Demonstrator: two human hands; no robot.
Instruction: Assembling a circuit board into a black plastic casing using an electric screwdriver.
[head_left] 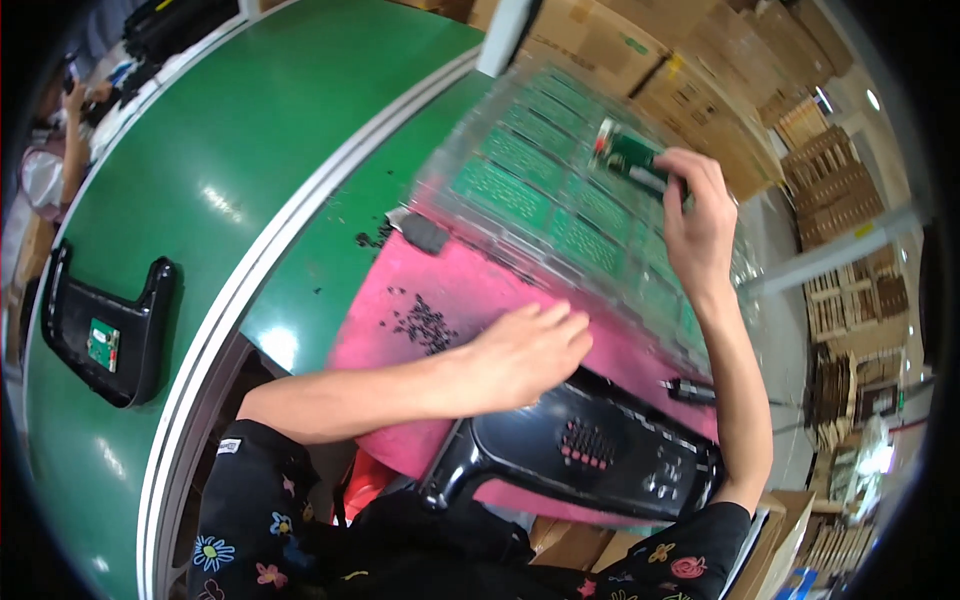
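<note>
My right hand is raised over a clear plastic tray with several compartments. Pinched in its fingers is a green circuit board with a red part at one end, slightly blurred. More green boards lie inside the tray. My left hand, palm down with fingers loosely bent and a little apart, is above the pink mat by the upper edge of a black plastic housing. Nothing shows in it, though its palm side is hidden. The housing has a cluster of holes.
Small black parts lie in a pile on the mat, near a dark grey lump. A black pen-like tool lies right of the housing. On the green table, another black housing holds a board. Cardboard boxes stand behind.
</note>
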